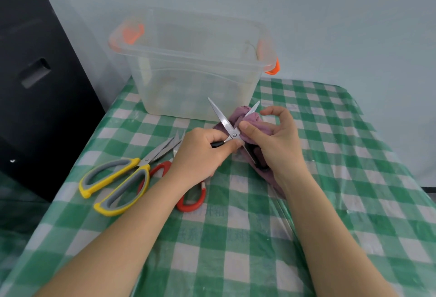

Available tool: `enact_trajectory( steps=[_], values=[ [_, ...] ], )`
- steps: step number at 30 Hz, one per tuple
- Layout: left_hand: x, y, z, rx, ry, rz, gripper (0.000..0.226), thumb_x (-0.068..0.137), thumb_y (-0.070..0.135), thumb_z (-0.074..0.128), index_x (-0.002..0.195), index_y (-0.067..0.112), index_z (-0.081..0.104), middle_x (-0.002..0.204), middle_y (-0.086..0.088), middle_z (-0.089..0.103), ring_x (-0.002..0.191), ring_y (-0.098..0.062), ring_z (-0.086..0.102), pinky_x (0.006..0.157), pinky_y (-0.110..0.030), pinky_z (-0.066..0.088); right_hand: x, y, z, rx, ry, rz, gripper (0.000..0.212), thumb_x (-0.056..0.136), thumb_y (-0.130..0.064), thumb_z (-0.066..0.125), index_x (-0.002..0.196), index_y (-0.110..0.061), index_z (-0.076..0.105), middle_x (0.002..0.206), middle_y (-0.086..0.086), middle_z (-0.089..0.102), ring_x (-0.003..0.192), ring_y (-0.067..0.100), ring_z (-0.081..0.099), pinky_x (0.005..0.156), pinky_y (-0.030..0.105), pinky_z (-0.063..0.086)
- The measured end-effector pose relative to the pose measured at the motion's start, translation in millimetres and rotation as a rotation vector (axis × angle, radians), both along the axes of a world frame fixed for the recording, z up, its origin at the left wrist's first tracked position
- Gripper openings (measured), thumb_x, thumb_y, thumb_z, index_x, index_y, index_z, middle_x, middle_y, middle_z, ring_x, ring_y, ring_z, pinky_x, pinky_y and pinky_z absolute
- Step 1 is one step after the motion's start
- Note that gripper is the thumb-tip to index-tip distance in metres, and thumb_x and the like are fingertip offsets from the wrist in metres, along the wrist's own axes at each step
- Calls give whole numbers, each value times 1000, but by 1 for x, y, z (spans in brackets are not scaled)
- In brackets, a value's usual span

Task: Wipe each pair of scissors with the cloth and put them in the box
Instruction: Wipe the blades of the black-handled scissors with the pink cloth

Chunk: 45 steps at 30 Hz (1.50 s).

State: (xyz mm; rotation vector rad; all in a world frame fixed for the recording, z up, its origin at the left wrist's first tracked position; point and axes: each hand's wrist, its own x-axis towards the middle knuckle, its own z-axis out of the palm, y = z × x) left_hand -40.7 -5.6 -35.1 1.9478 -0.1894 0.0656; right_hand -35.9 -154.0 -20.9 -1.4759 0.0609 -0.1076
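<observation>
Black-handled scissors [227,124] held open over the table [330,202], cloth at 1 blade.

Left hand [200,153] grips 1 black handle; right hand [271,141] pinches the purple cloth [250,120] around the right blade. Yellow-grey scissors [122,176] and red scissors [188,193] lie left of the hands. The clear box [193,65] stands just behind.

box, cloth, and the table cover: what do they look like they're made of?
Box: translucent plastic, likely rigid, with orange clips; you see through its walls.
Cloth: soft purple fabric, matte, bunched in folds.
Table cover: green checked cloth, apparently under glossy clear plastic film; creases and glare show.
</observation>
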Motion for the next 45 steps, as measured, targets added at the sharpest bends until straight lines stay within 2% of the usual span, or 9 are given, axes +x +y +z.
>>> enact_trajectory(
  steps=[4, 9, 13, 19, 23, 28, 32, 38, 45],
  values=[
    [-2, -3, 1, 68, -79, -12, 23, 86, 29, 71, 75, 10, 75, 38, 13, 48, 38, -5, 35, 41, -15, 25, -1, 5, -1, -80, -23, -88, 39, 78, -18, 81, 95, -22, 46, 80, 10, 74, 71, 26, 72, 69, 46, 59],
    [0, 0, 0, -6, -7, 4, 22, 85, 30, 72, 72, 13, 74, 36, 9, 41, 36, -7, 29, 41, -21, 24, 2, -3, 0, -6, 13, 21, 28, 88, -3, 68, 99, -20, 48, 76, 4, 74, 67, 14, 71, 71, 35, 60],
    [1, 0, 0, -85, 62, 9, 22, 84, 31, 73, 73, 12, 74, 38, 8, 38, 36, -10, 28, 41, -23, 23, 4, -11, 1, -60, 36, 107, 19, 96, -5, 56, 103, -21, 49, 70, -6, 74, 64, 7, 71, 55, 20, 53],
    [2, 2, 1, -93, 69, 12, 24, 85, 29, 72, 75, 8, 73, 38, 8, 38, 33, -9, 29, 40, -19, 24, 9, -18, -4, -241, 75, 67, 11, 102, -20, 49, 111, -20, 55, 90, 2, 74, 80, 15, 71, 74, 34, 57],
    [1, 2, 2, -93, 64, 12, 24, 85, 29, 71, 76, 7, 73, 38, 9, 39, 33, -8, 29, 39, -20, 25, 11, -16, -3, -228, 69, -41, 7, 100, -21, 52, 100, -21, 59, 80, -3, 71, 64, 4, 66, 56, 19, 54],
    [-1, 1, 4, -110, 64, -10, 25, 85, 29, 71, 76, 7, 73, 37, 10, 39, 33, -8, 29, 38, -19, 24, 6, -14, 1, -245, -46, -214, 6, 93, -28, 63, 90, -23, 60, 84, 2, 71, 78, 12, 70, 62, 25, 53],
    [-1, 1, 4, -107, 78, -15, 25, 86, 29, 70, 77, 6, 73, 37, 10, 39, 32, -8, 29, 38, -19, 24, -1, -9, 8, -118, -60, -159, 9, 94, -25, 62, 92, -16, 63, 76, -9, 68, 59, -4, 63, 46, 12, 46],
    [-2, 1, 5, -109, 88, -21, 23, 87, 30, 69, 76, 9, 73, 37, 9, 40, 31, -9, 30, 38, -20, 25, -1, -9, 7, -126, -78, -60, 14, 96, -24, 59, 97, -17, 71, 100, -2, 74, 95, 14, 68, 81, 31, 56],
    [-4, -1, 5, -79, 67, -31, 25, 87, 32, 69, 75, 11, 72, 37, 8, 42, 30, -12, 35, 37, -20, 29, 0, -7, 3, -179, -174, -68, 9, 87, -11, 71, 90, -18, 66, 92, -4, 75, 81, 5, 69, 62, 15, 51]
  ],
)
